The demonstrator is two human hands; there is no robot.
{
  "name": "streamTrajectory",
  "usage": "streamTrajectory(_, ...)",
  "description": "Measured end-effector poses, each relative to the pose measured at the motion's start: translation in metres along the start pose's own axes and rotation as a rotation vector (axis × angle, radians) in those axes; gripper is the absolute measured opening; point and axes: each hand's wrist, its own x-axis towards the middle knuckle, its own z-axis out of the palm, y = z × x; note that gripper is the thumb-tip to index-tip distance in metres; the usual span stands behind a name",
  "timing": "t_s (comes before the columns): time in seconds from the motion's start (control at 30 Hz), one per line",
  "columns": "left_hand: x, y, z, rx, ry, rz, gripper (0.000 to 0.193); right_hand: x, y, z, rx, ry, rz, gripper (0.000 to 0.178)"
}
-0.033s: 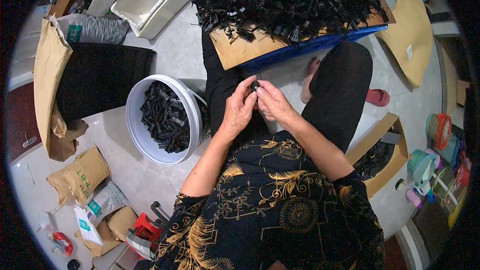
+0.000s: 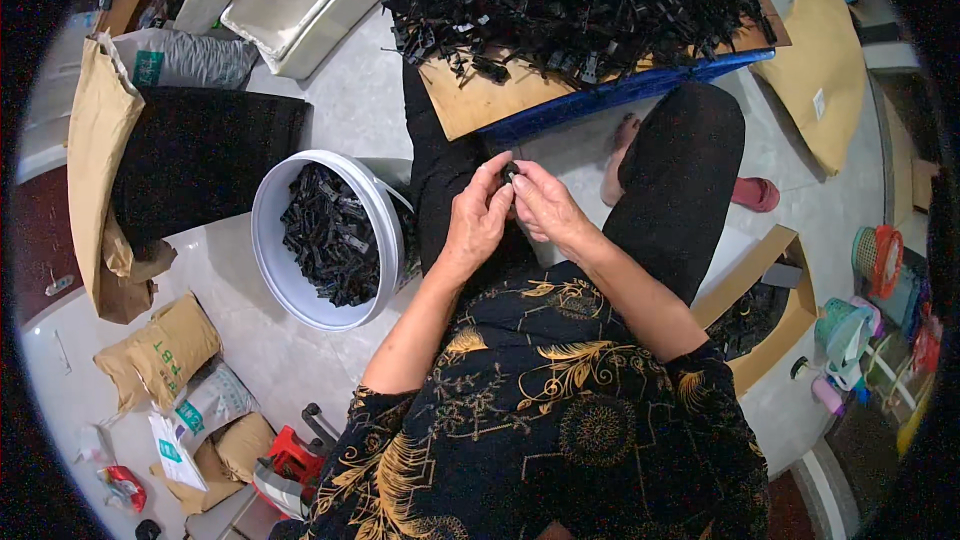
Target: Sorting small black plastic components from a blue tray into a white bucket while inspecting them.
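Over my lap, both hands meet at a small black plastic part (image 2: 510, 172). The fingertips of my left hand (image 2: 478, 220) pinch it from the left, and my right hand (image 2: 550, 208) grips it from the right with thumb and forefinger. The fingers cover most of the part, so its exact shape is hidden. Just beyond my knees, a big heap of black plastic parts (image 2: 570, 10) lies on a wooden board (image 2: 470, 105) with a blue edge below it. To my left stands a white bucket (image 2: 268, 270) partly filled with similar black pieces (image 2: 330, 235).
At the right, a cardboard box (image 2: 780, 325) holds more dark pieces. A white foam box (image 2: 310, 35) is at the far left, near an upright brown paper sack (image 2: 95, 170). Several filled bags (image 2: 165, 350) lie lower left. A yellowish sack (image 2: 815, 70) rests at the far right.
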Motion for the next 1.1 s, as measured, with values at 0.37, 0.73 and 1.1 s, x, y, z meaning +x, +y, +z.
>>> streamTrajectory(0.37, 0.009, -0.006, -0.002, 0.279, 0.043, 0.191, 0.036, 0.008, -0.008, 0.001, -0.032, 0.024, 0.050, 0.027)
streamTrajectory(0.73, -0.068, 0.030, -0.114, 0.562, 0.472, 0.261, 0.033, -0.008, 0.007, -0.002, -0.338, 0.120, 0.023, 0.019)
streamTrajectory(1.1, -0.094, 0.057, -0.201, 1.228, 0.429, 0.019, 0.035, 0.008, 0.015, 0.010, -0.412, -0.043, -0.149, 0.017)
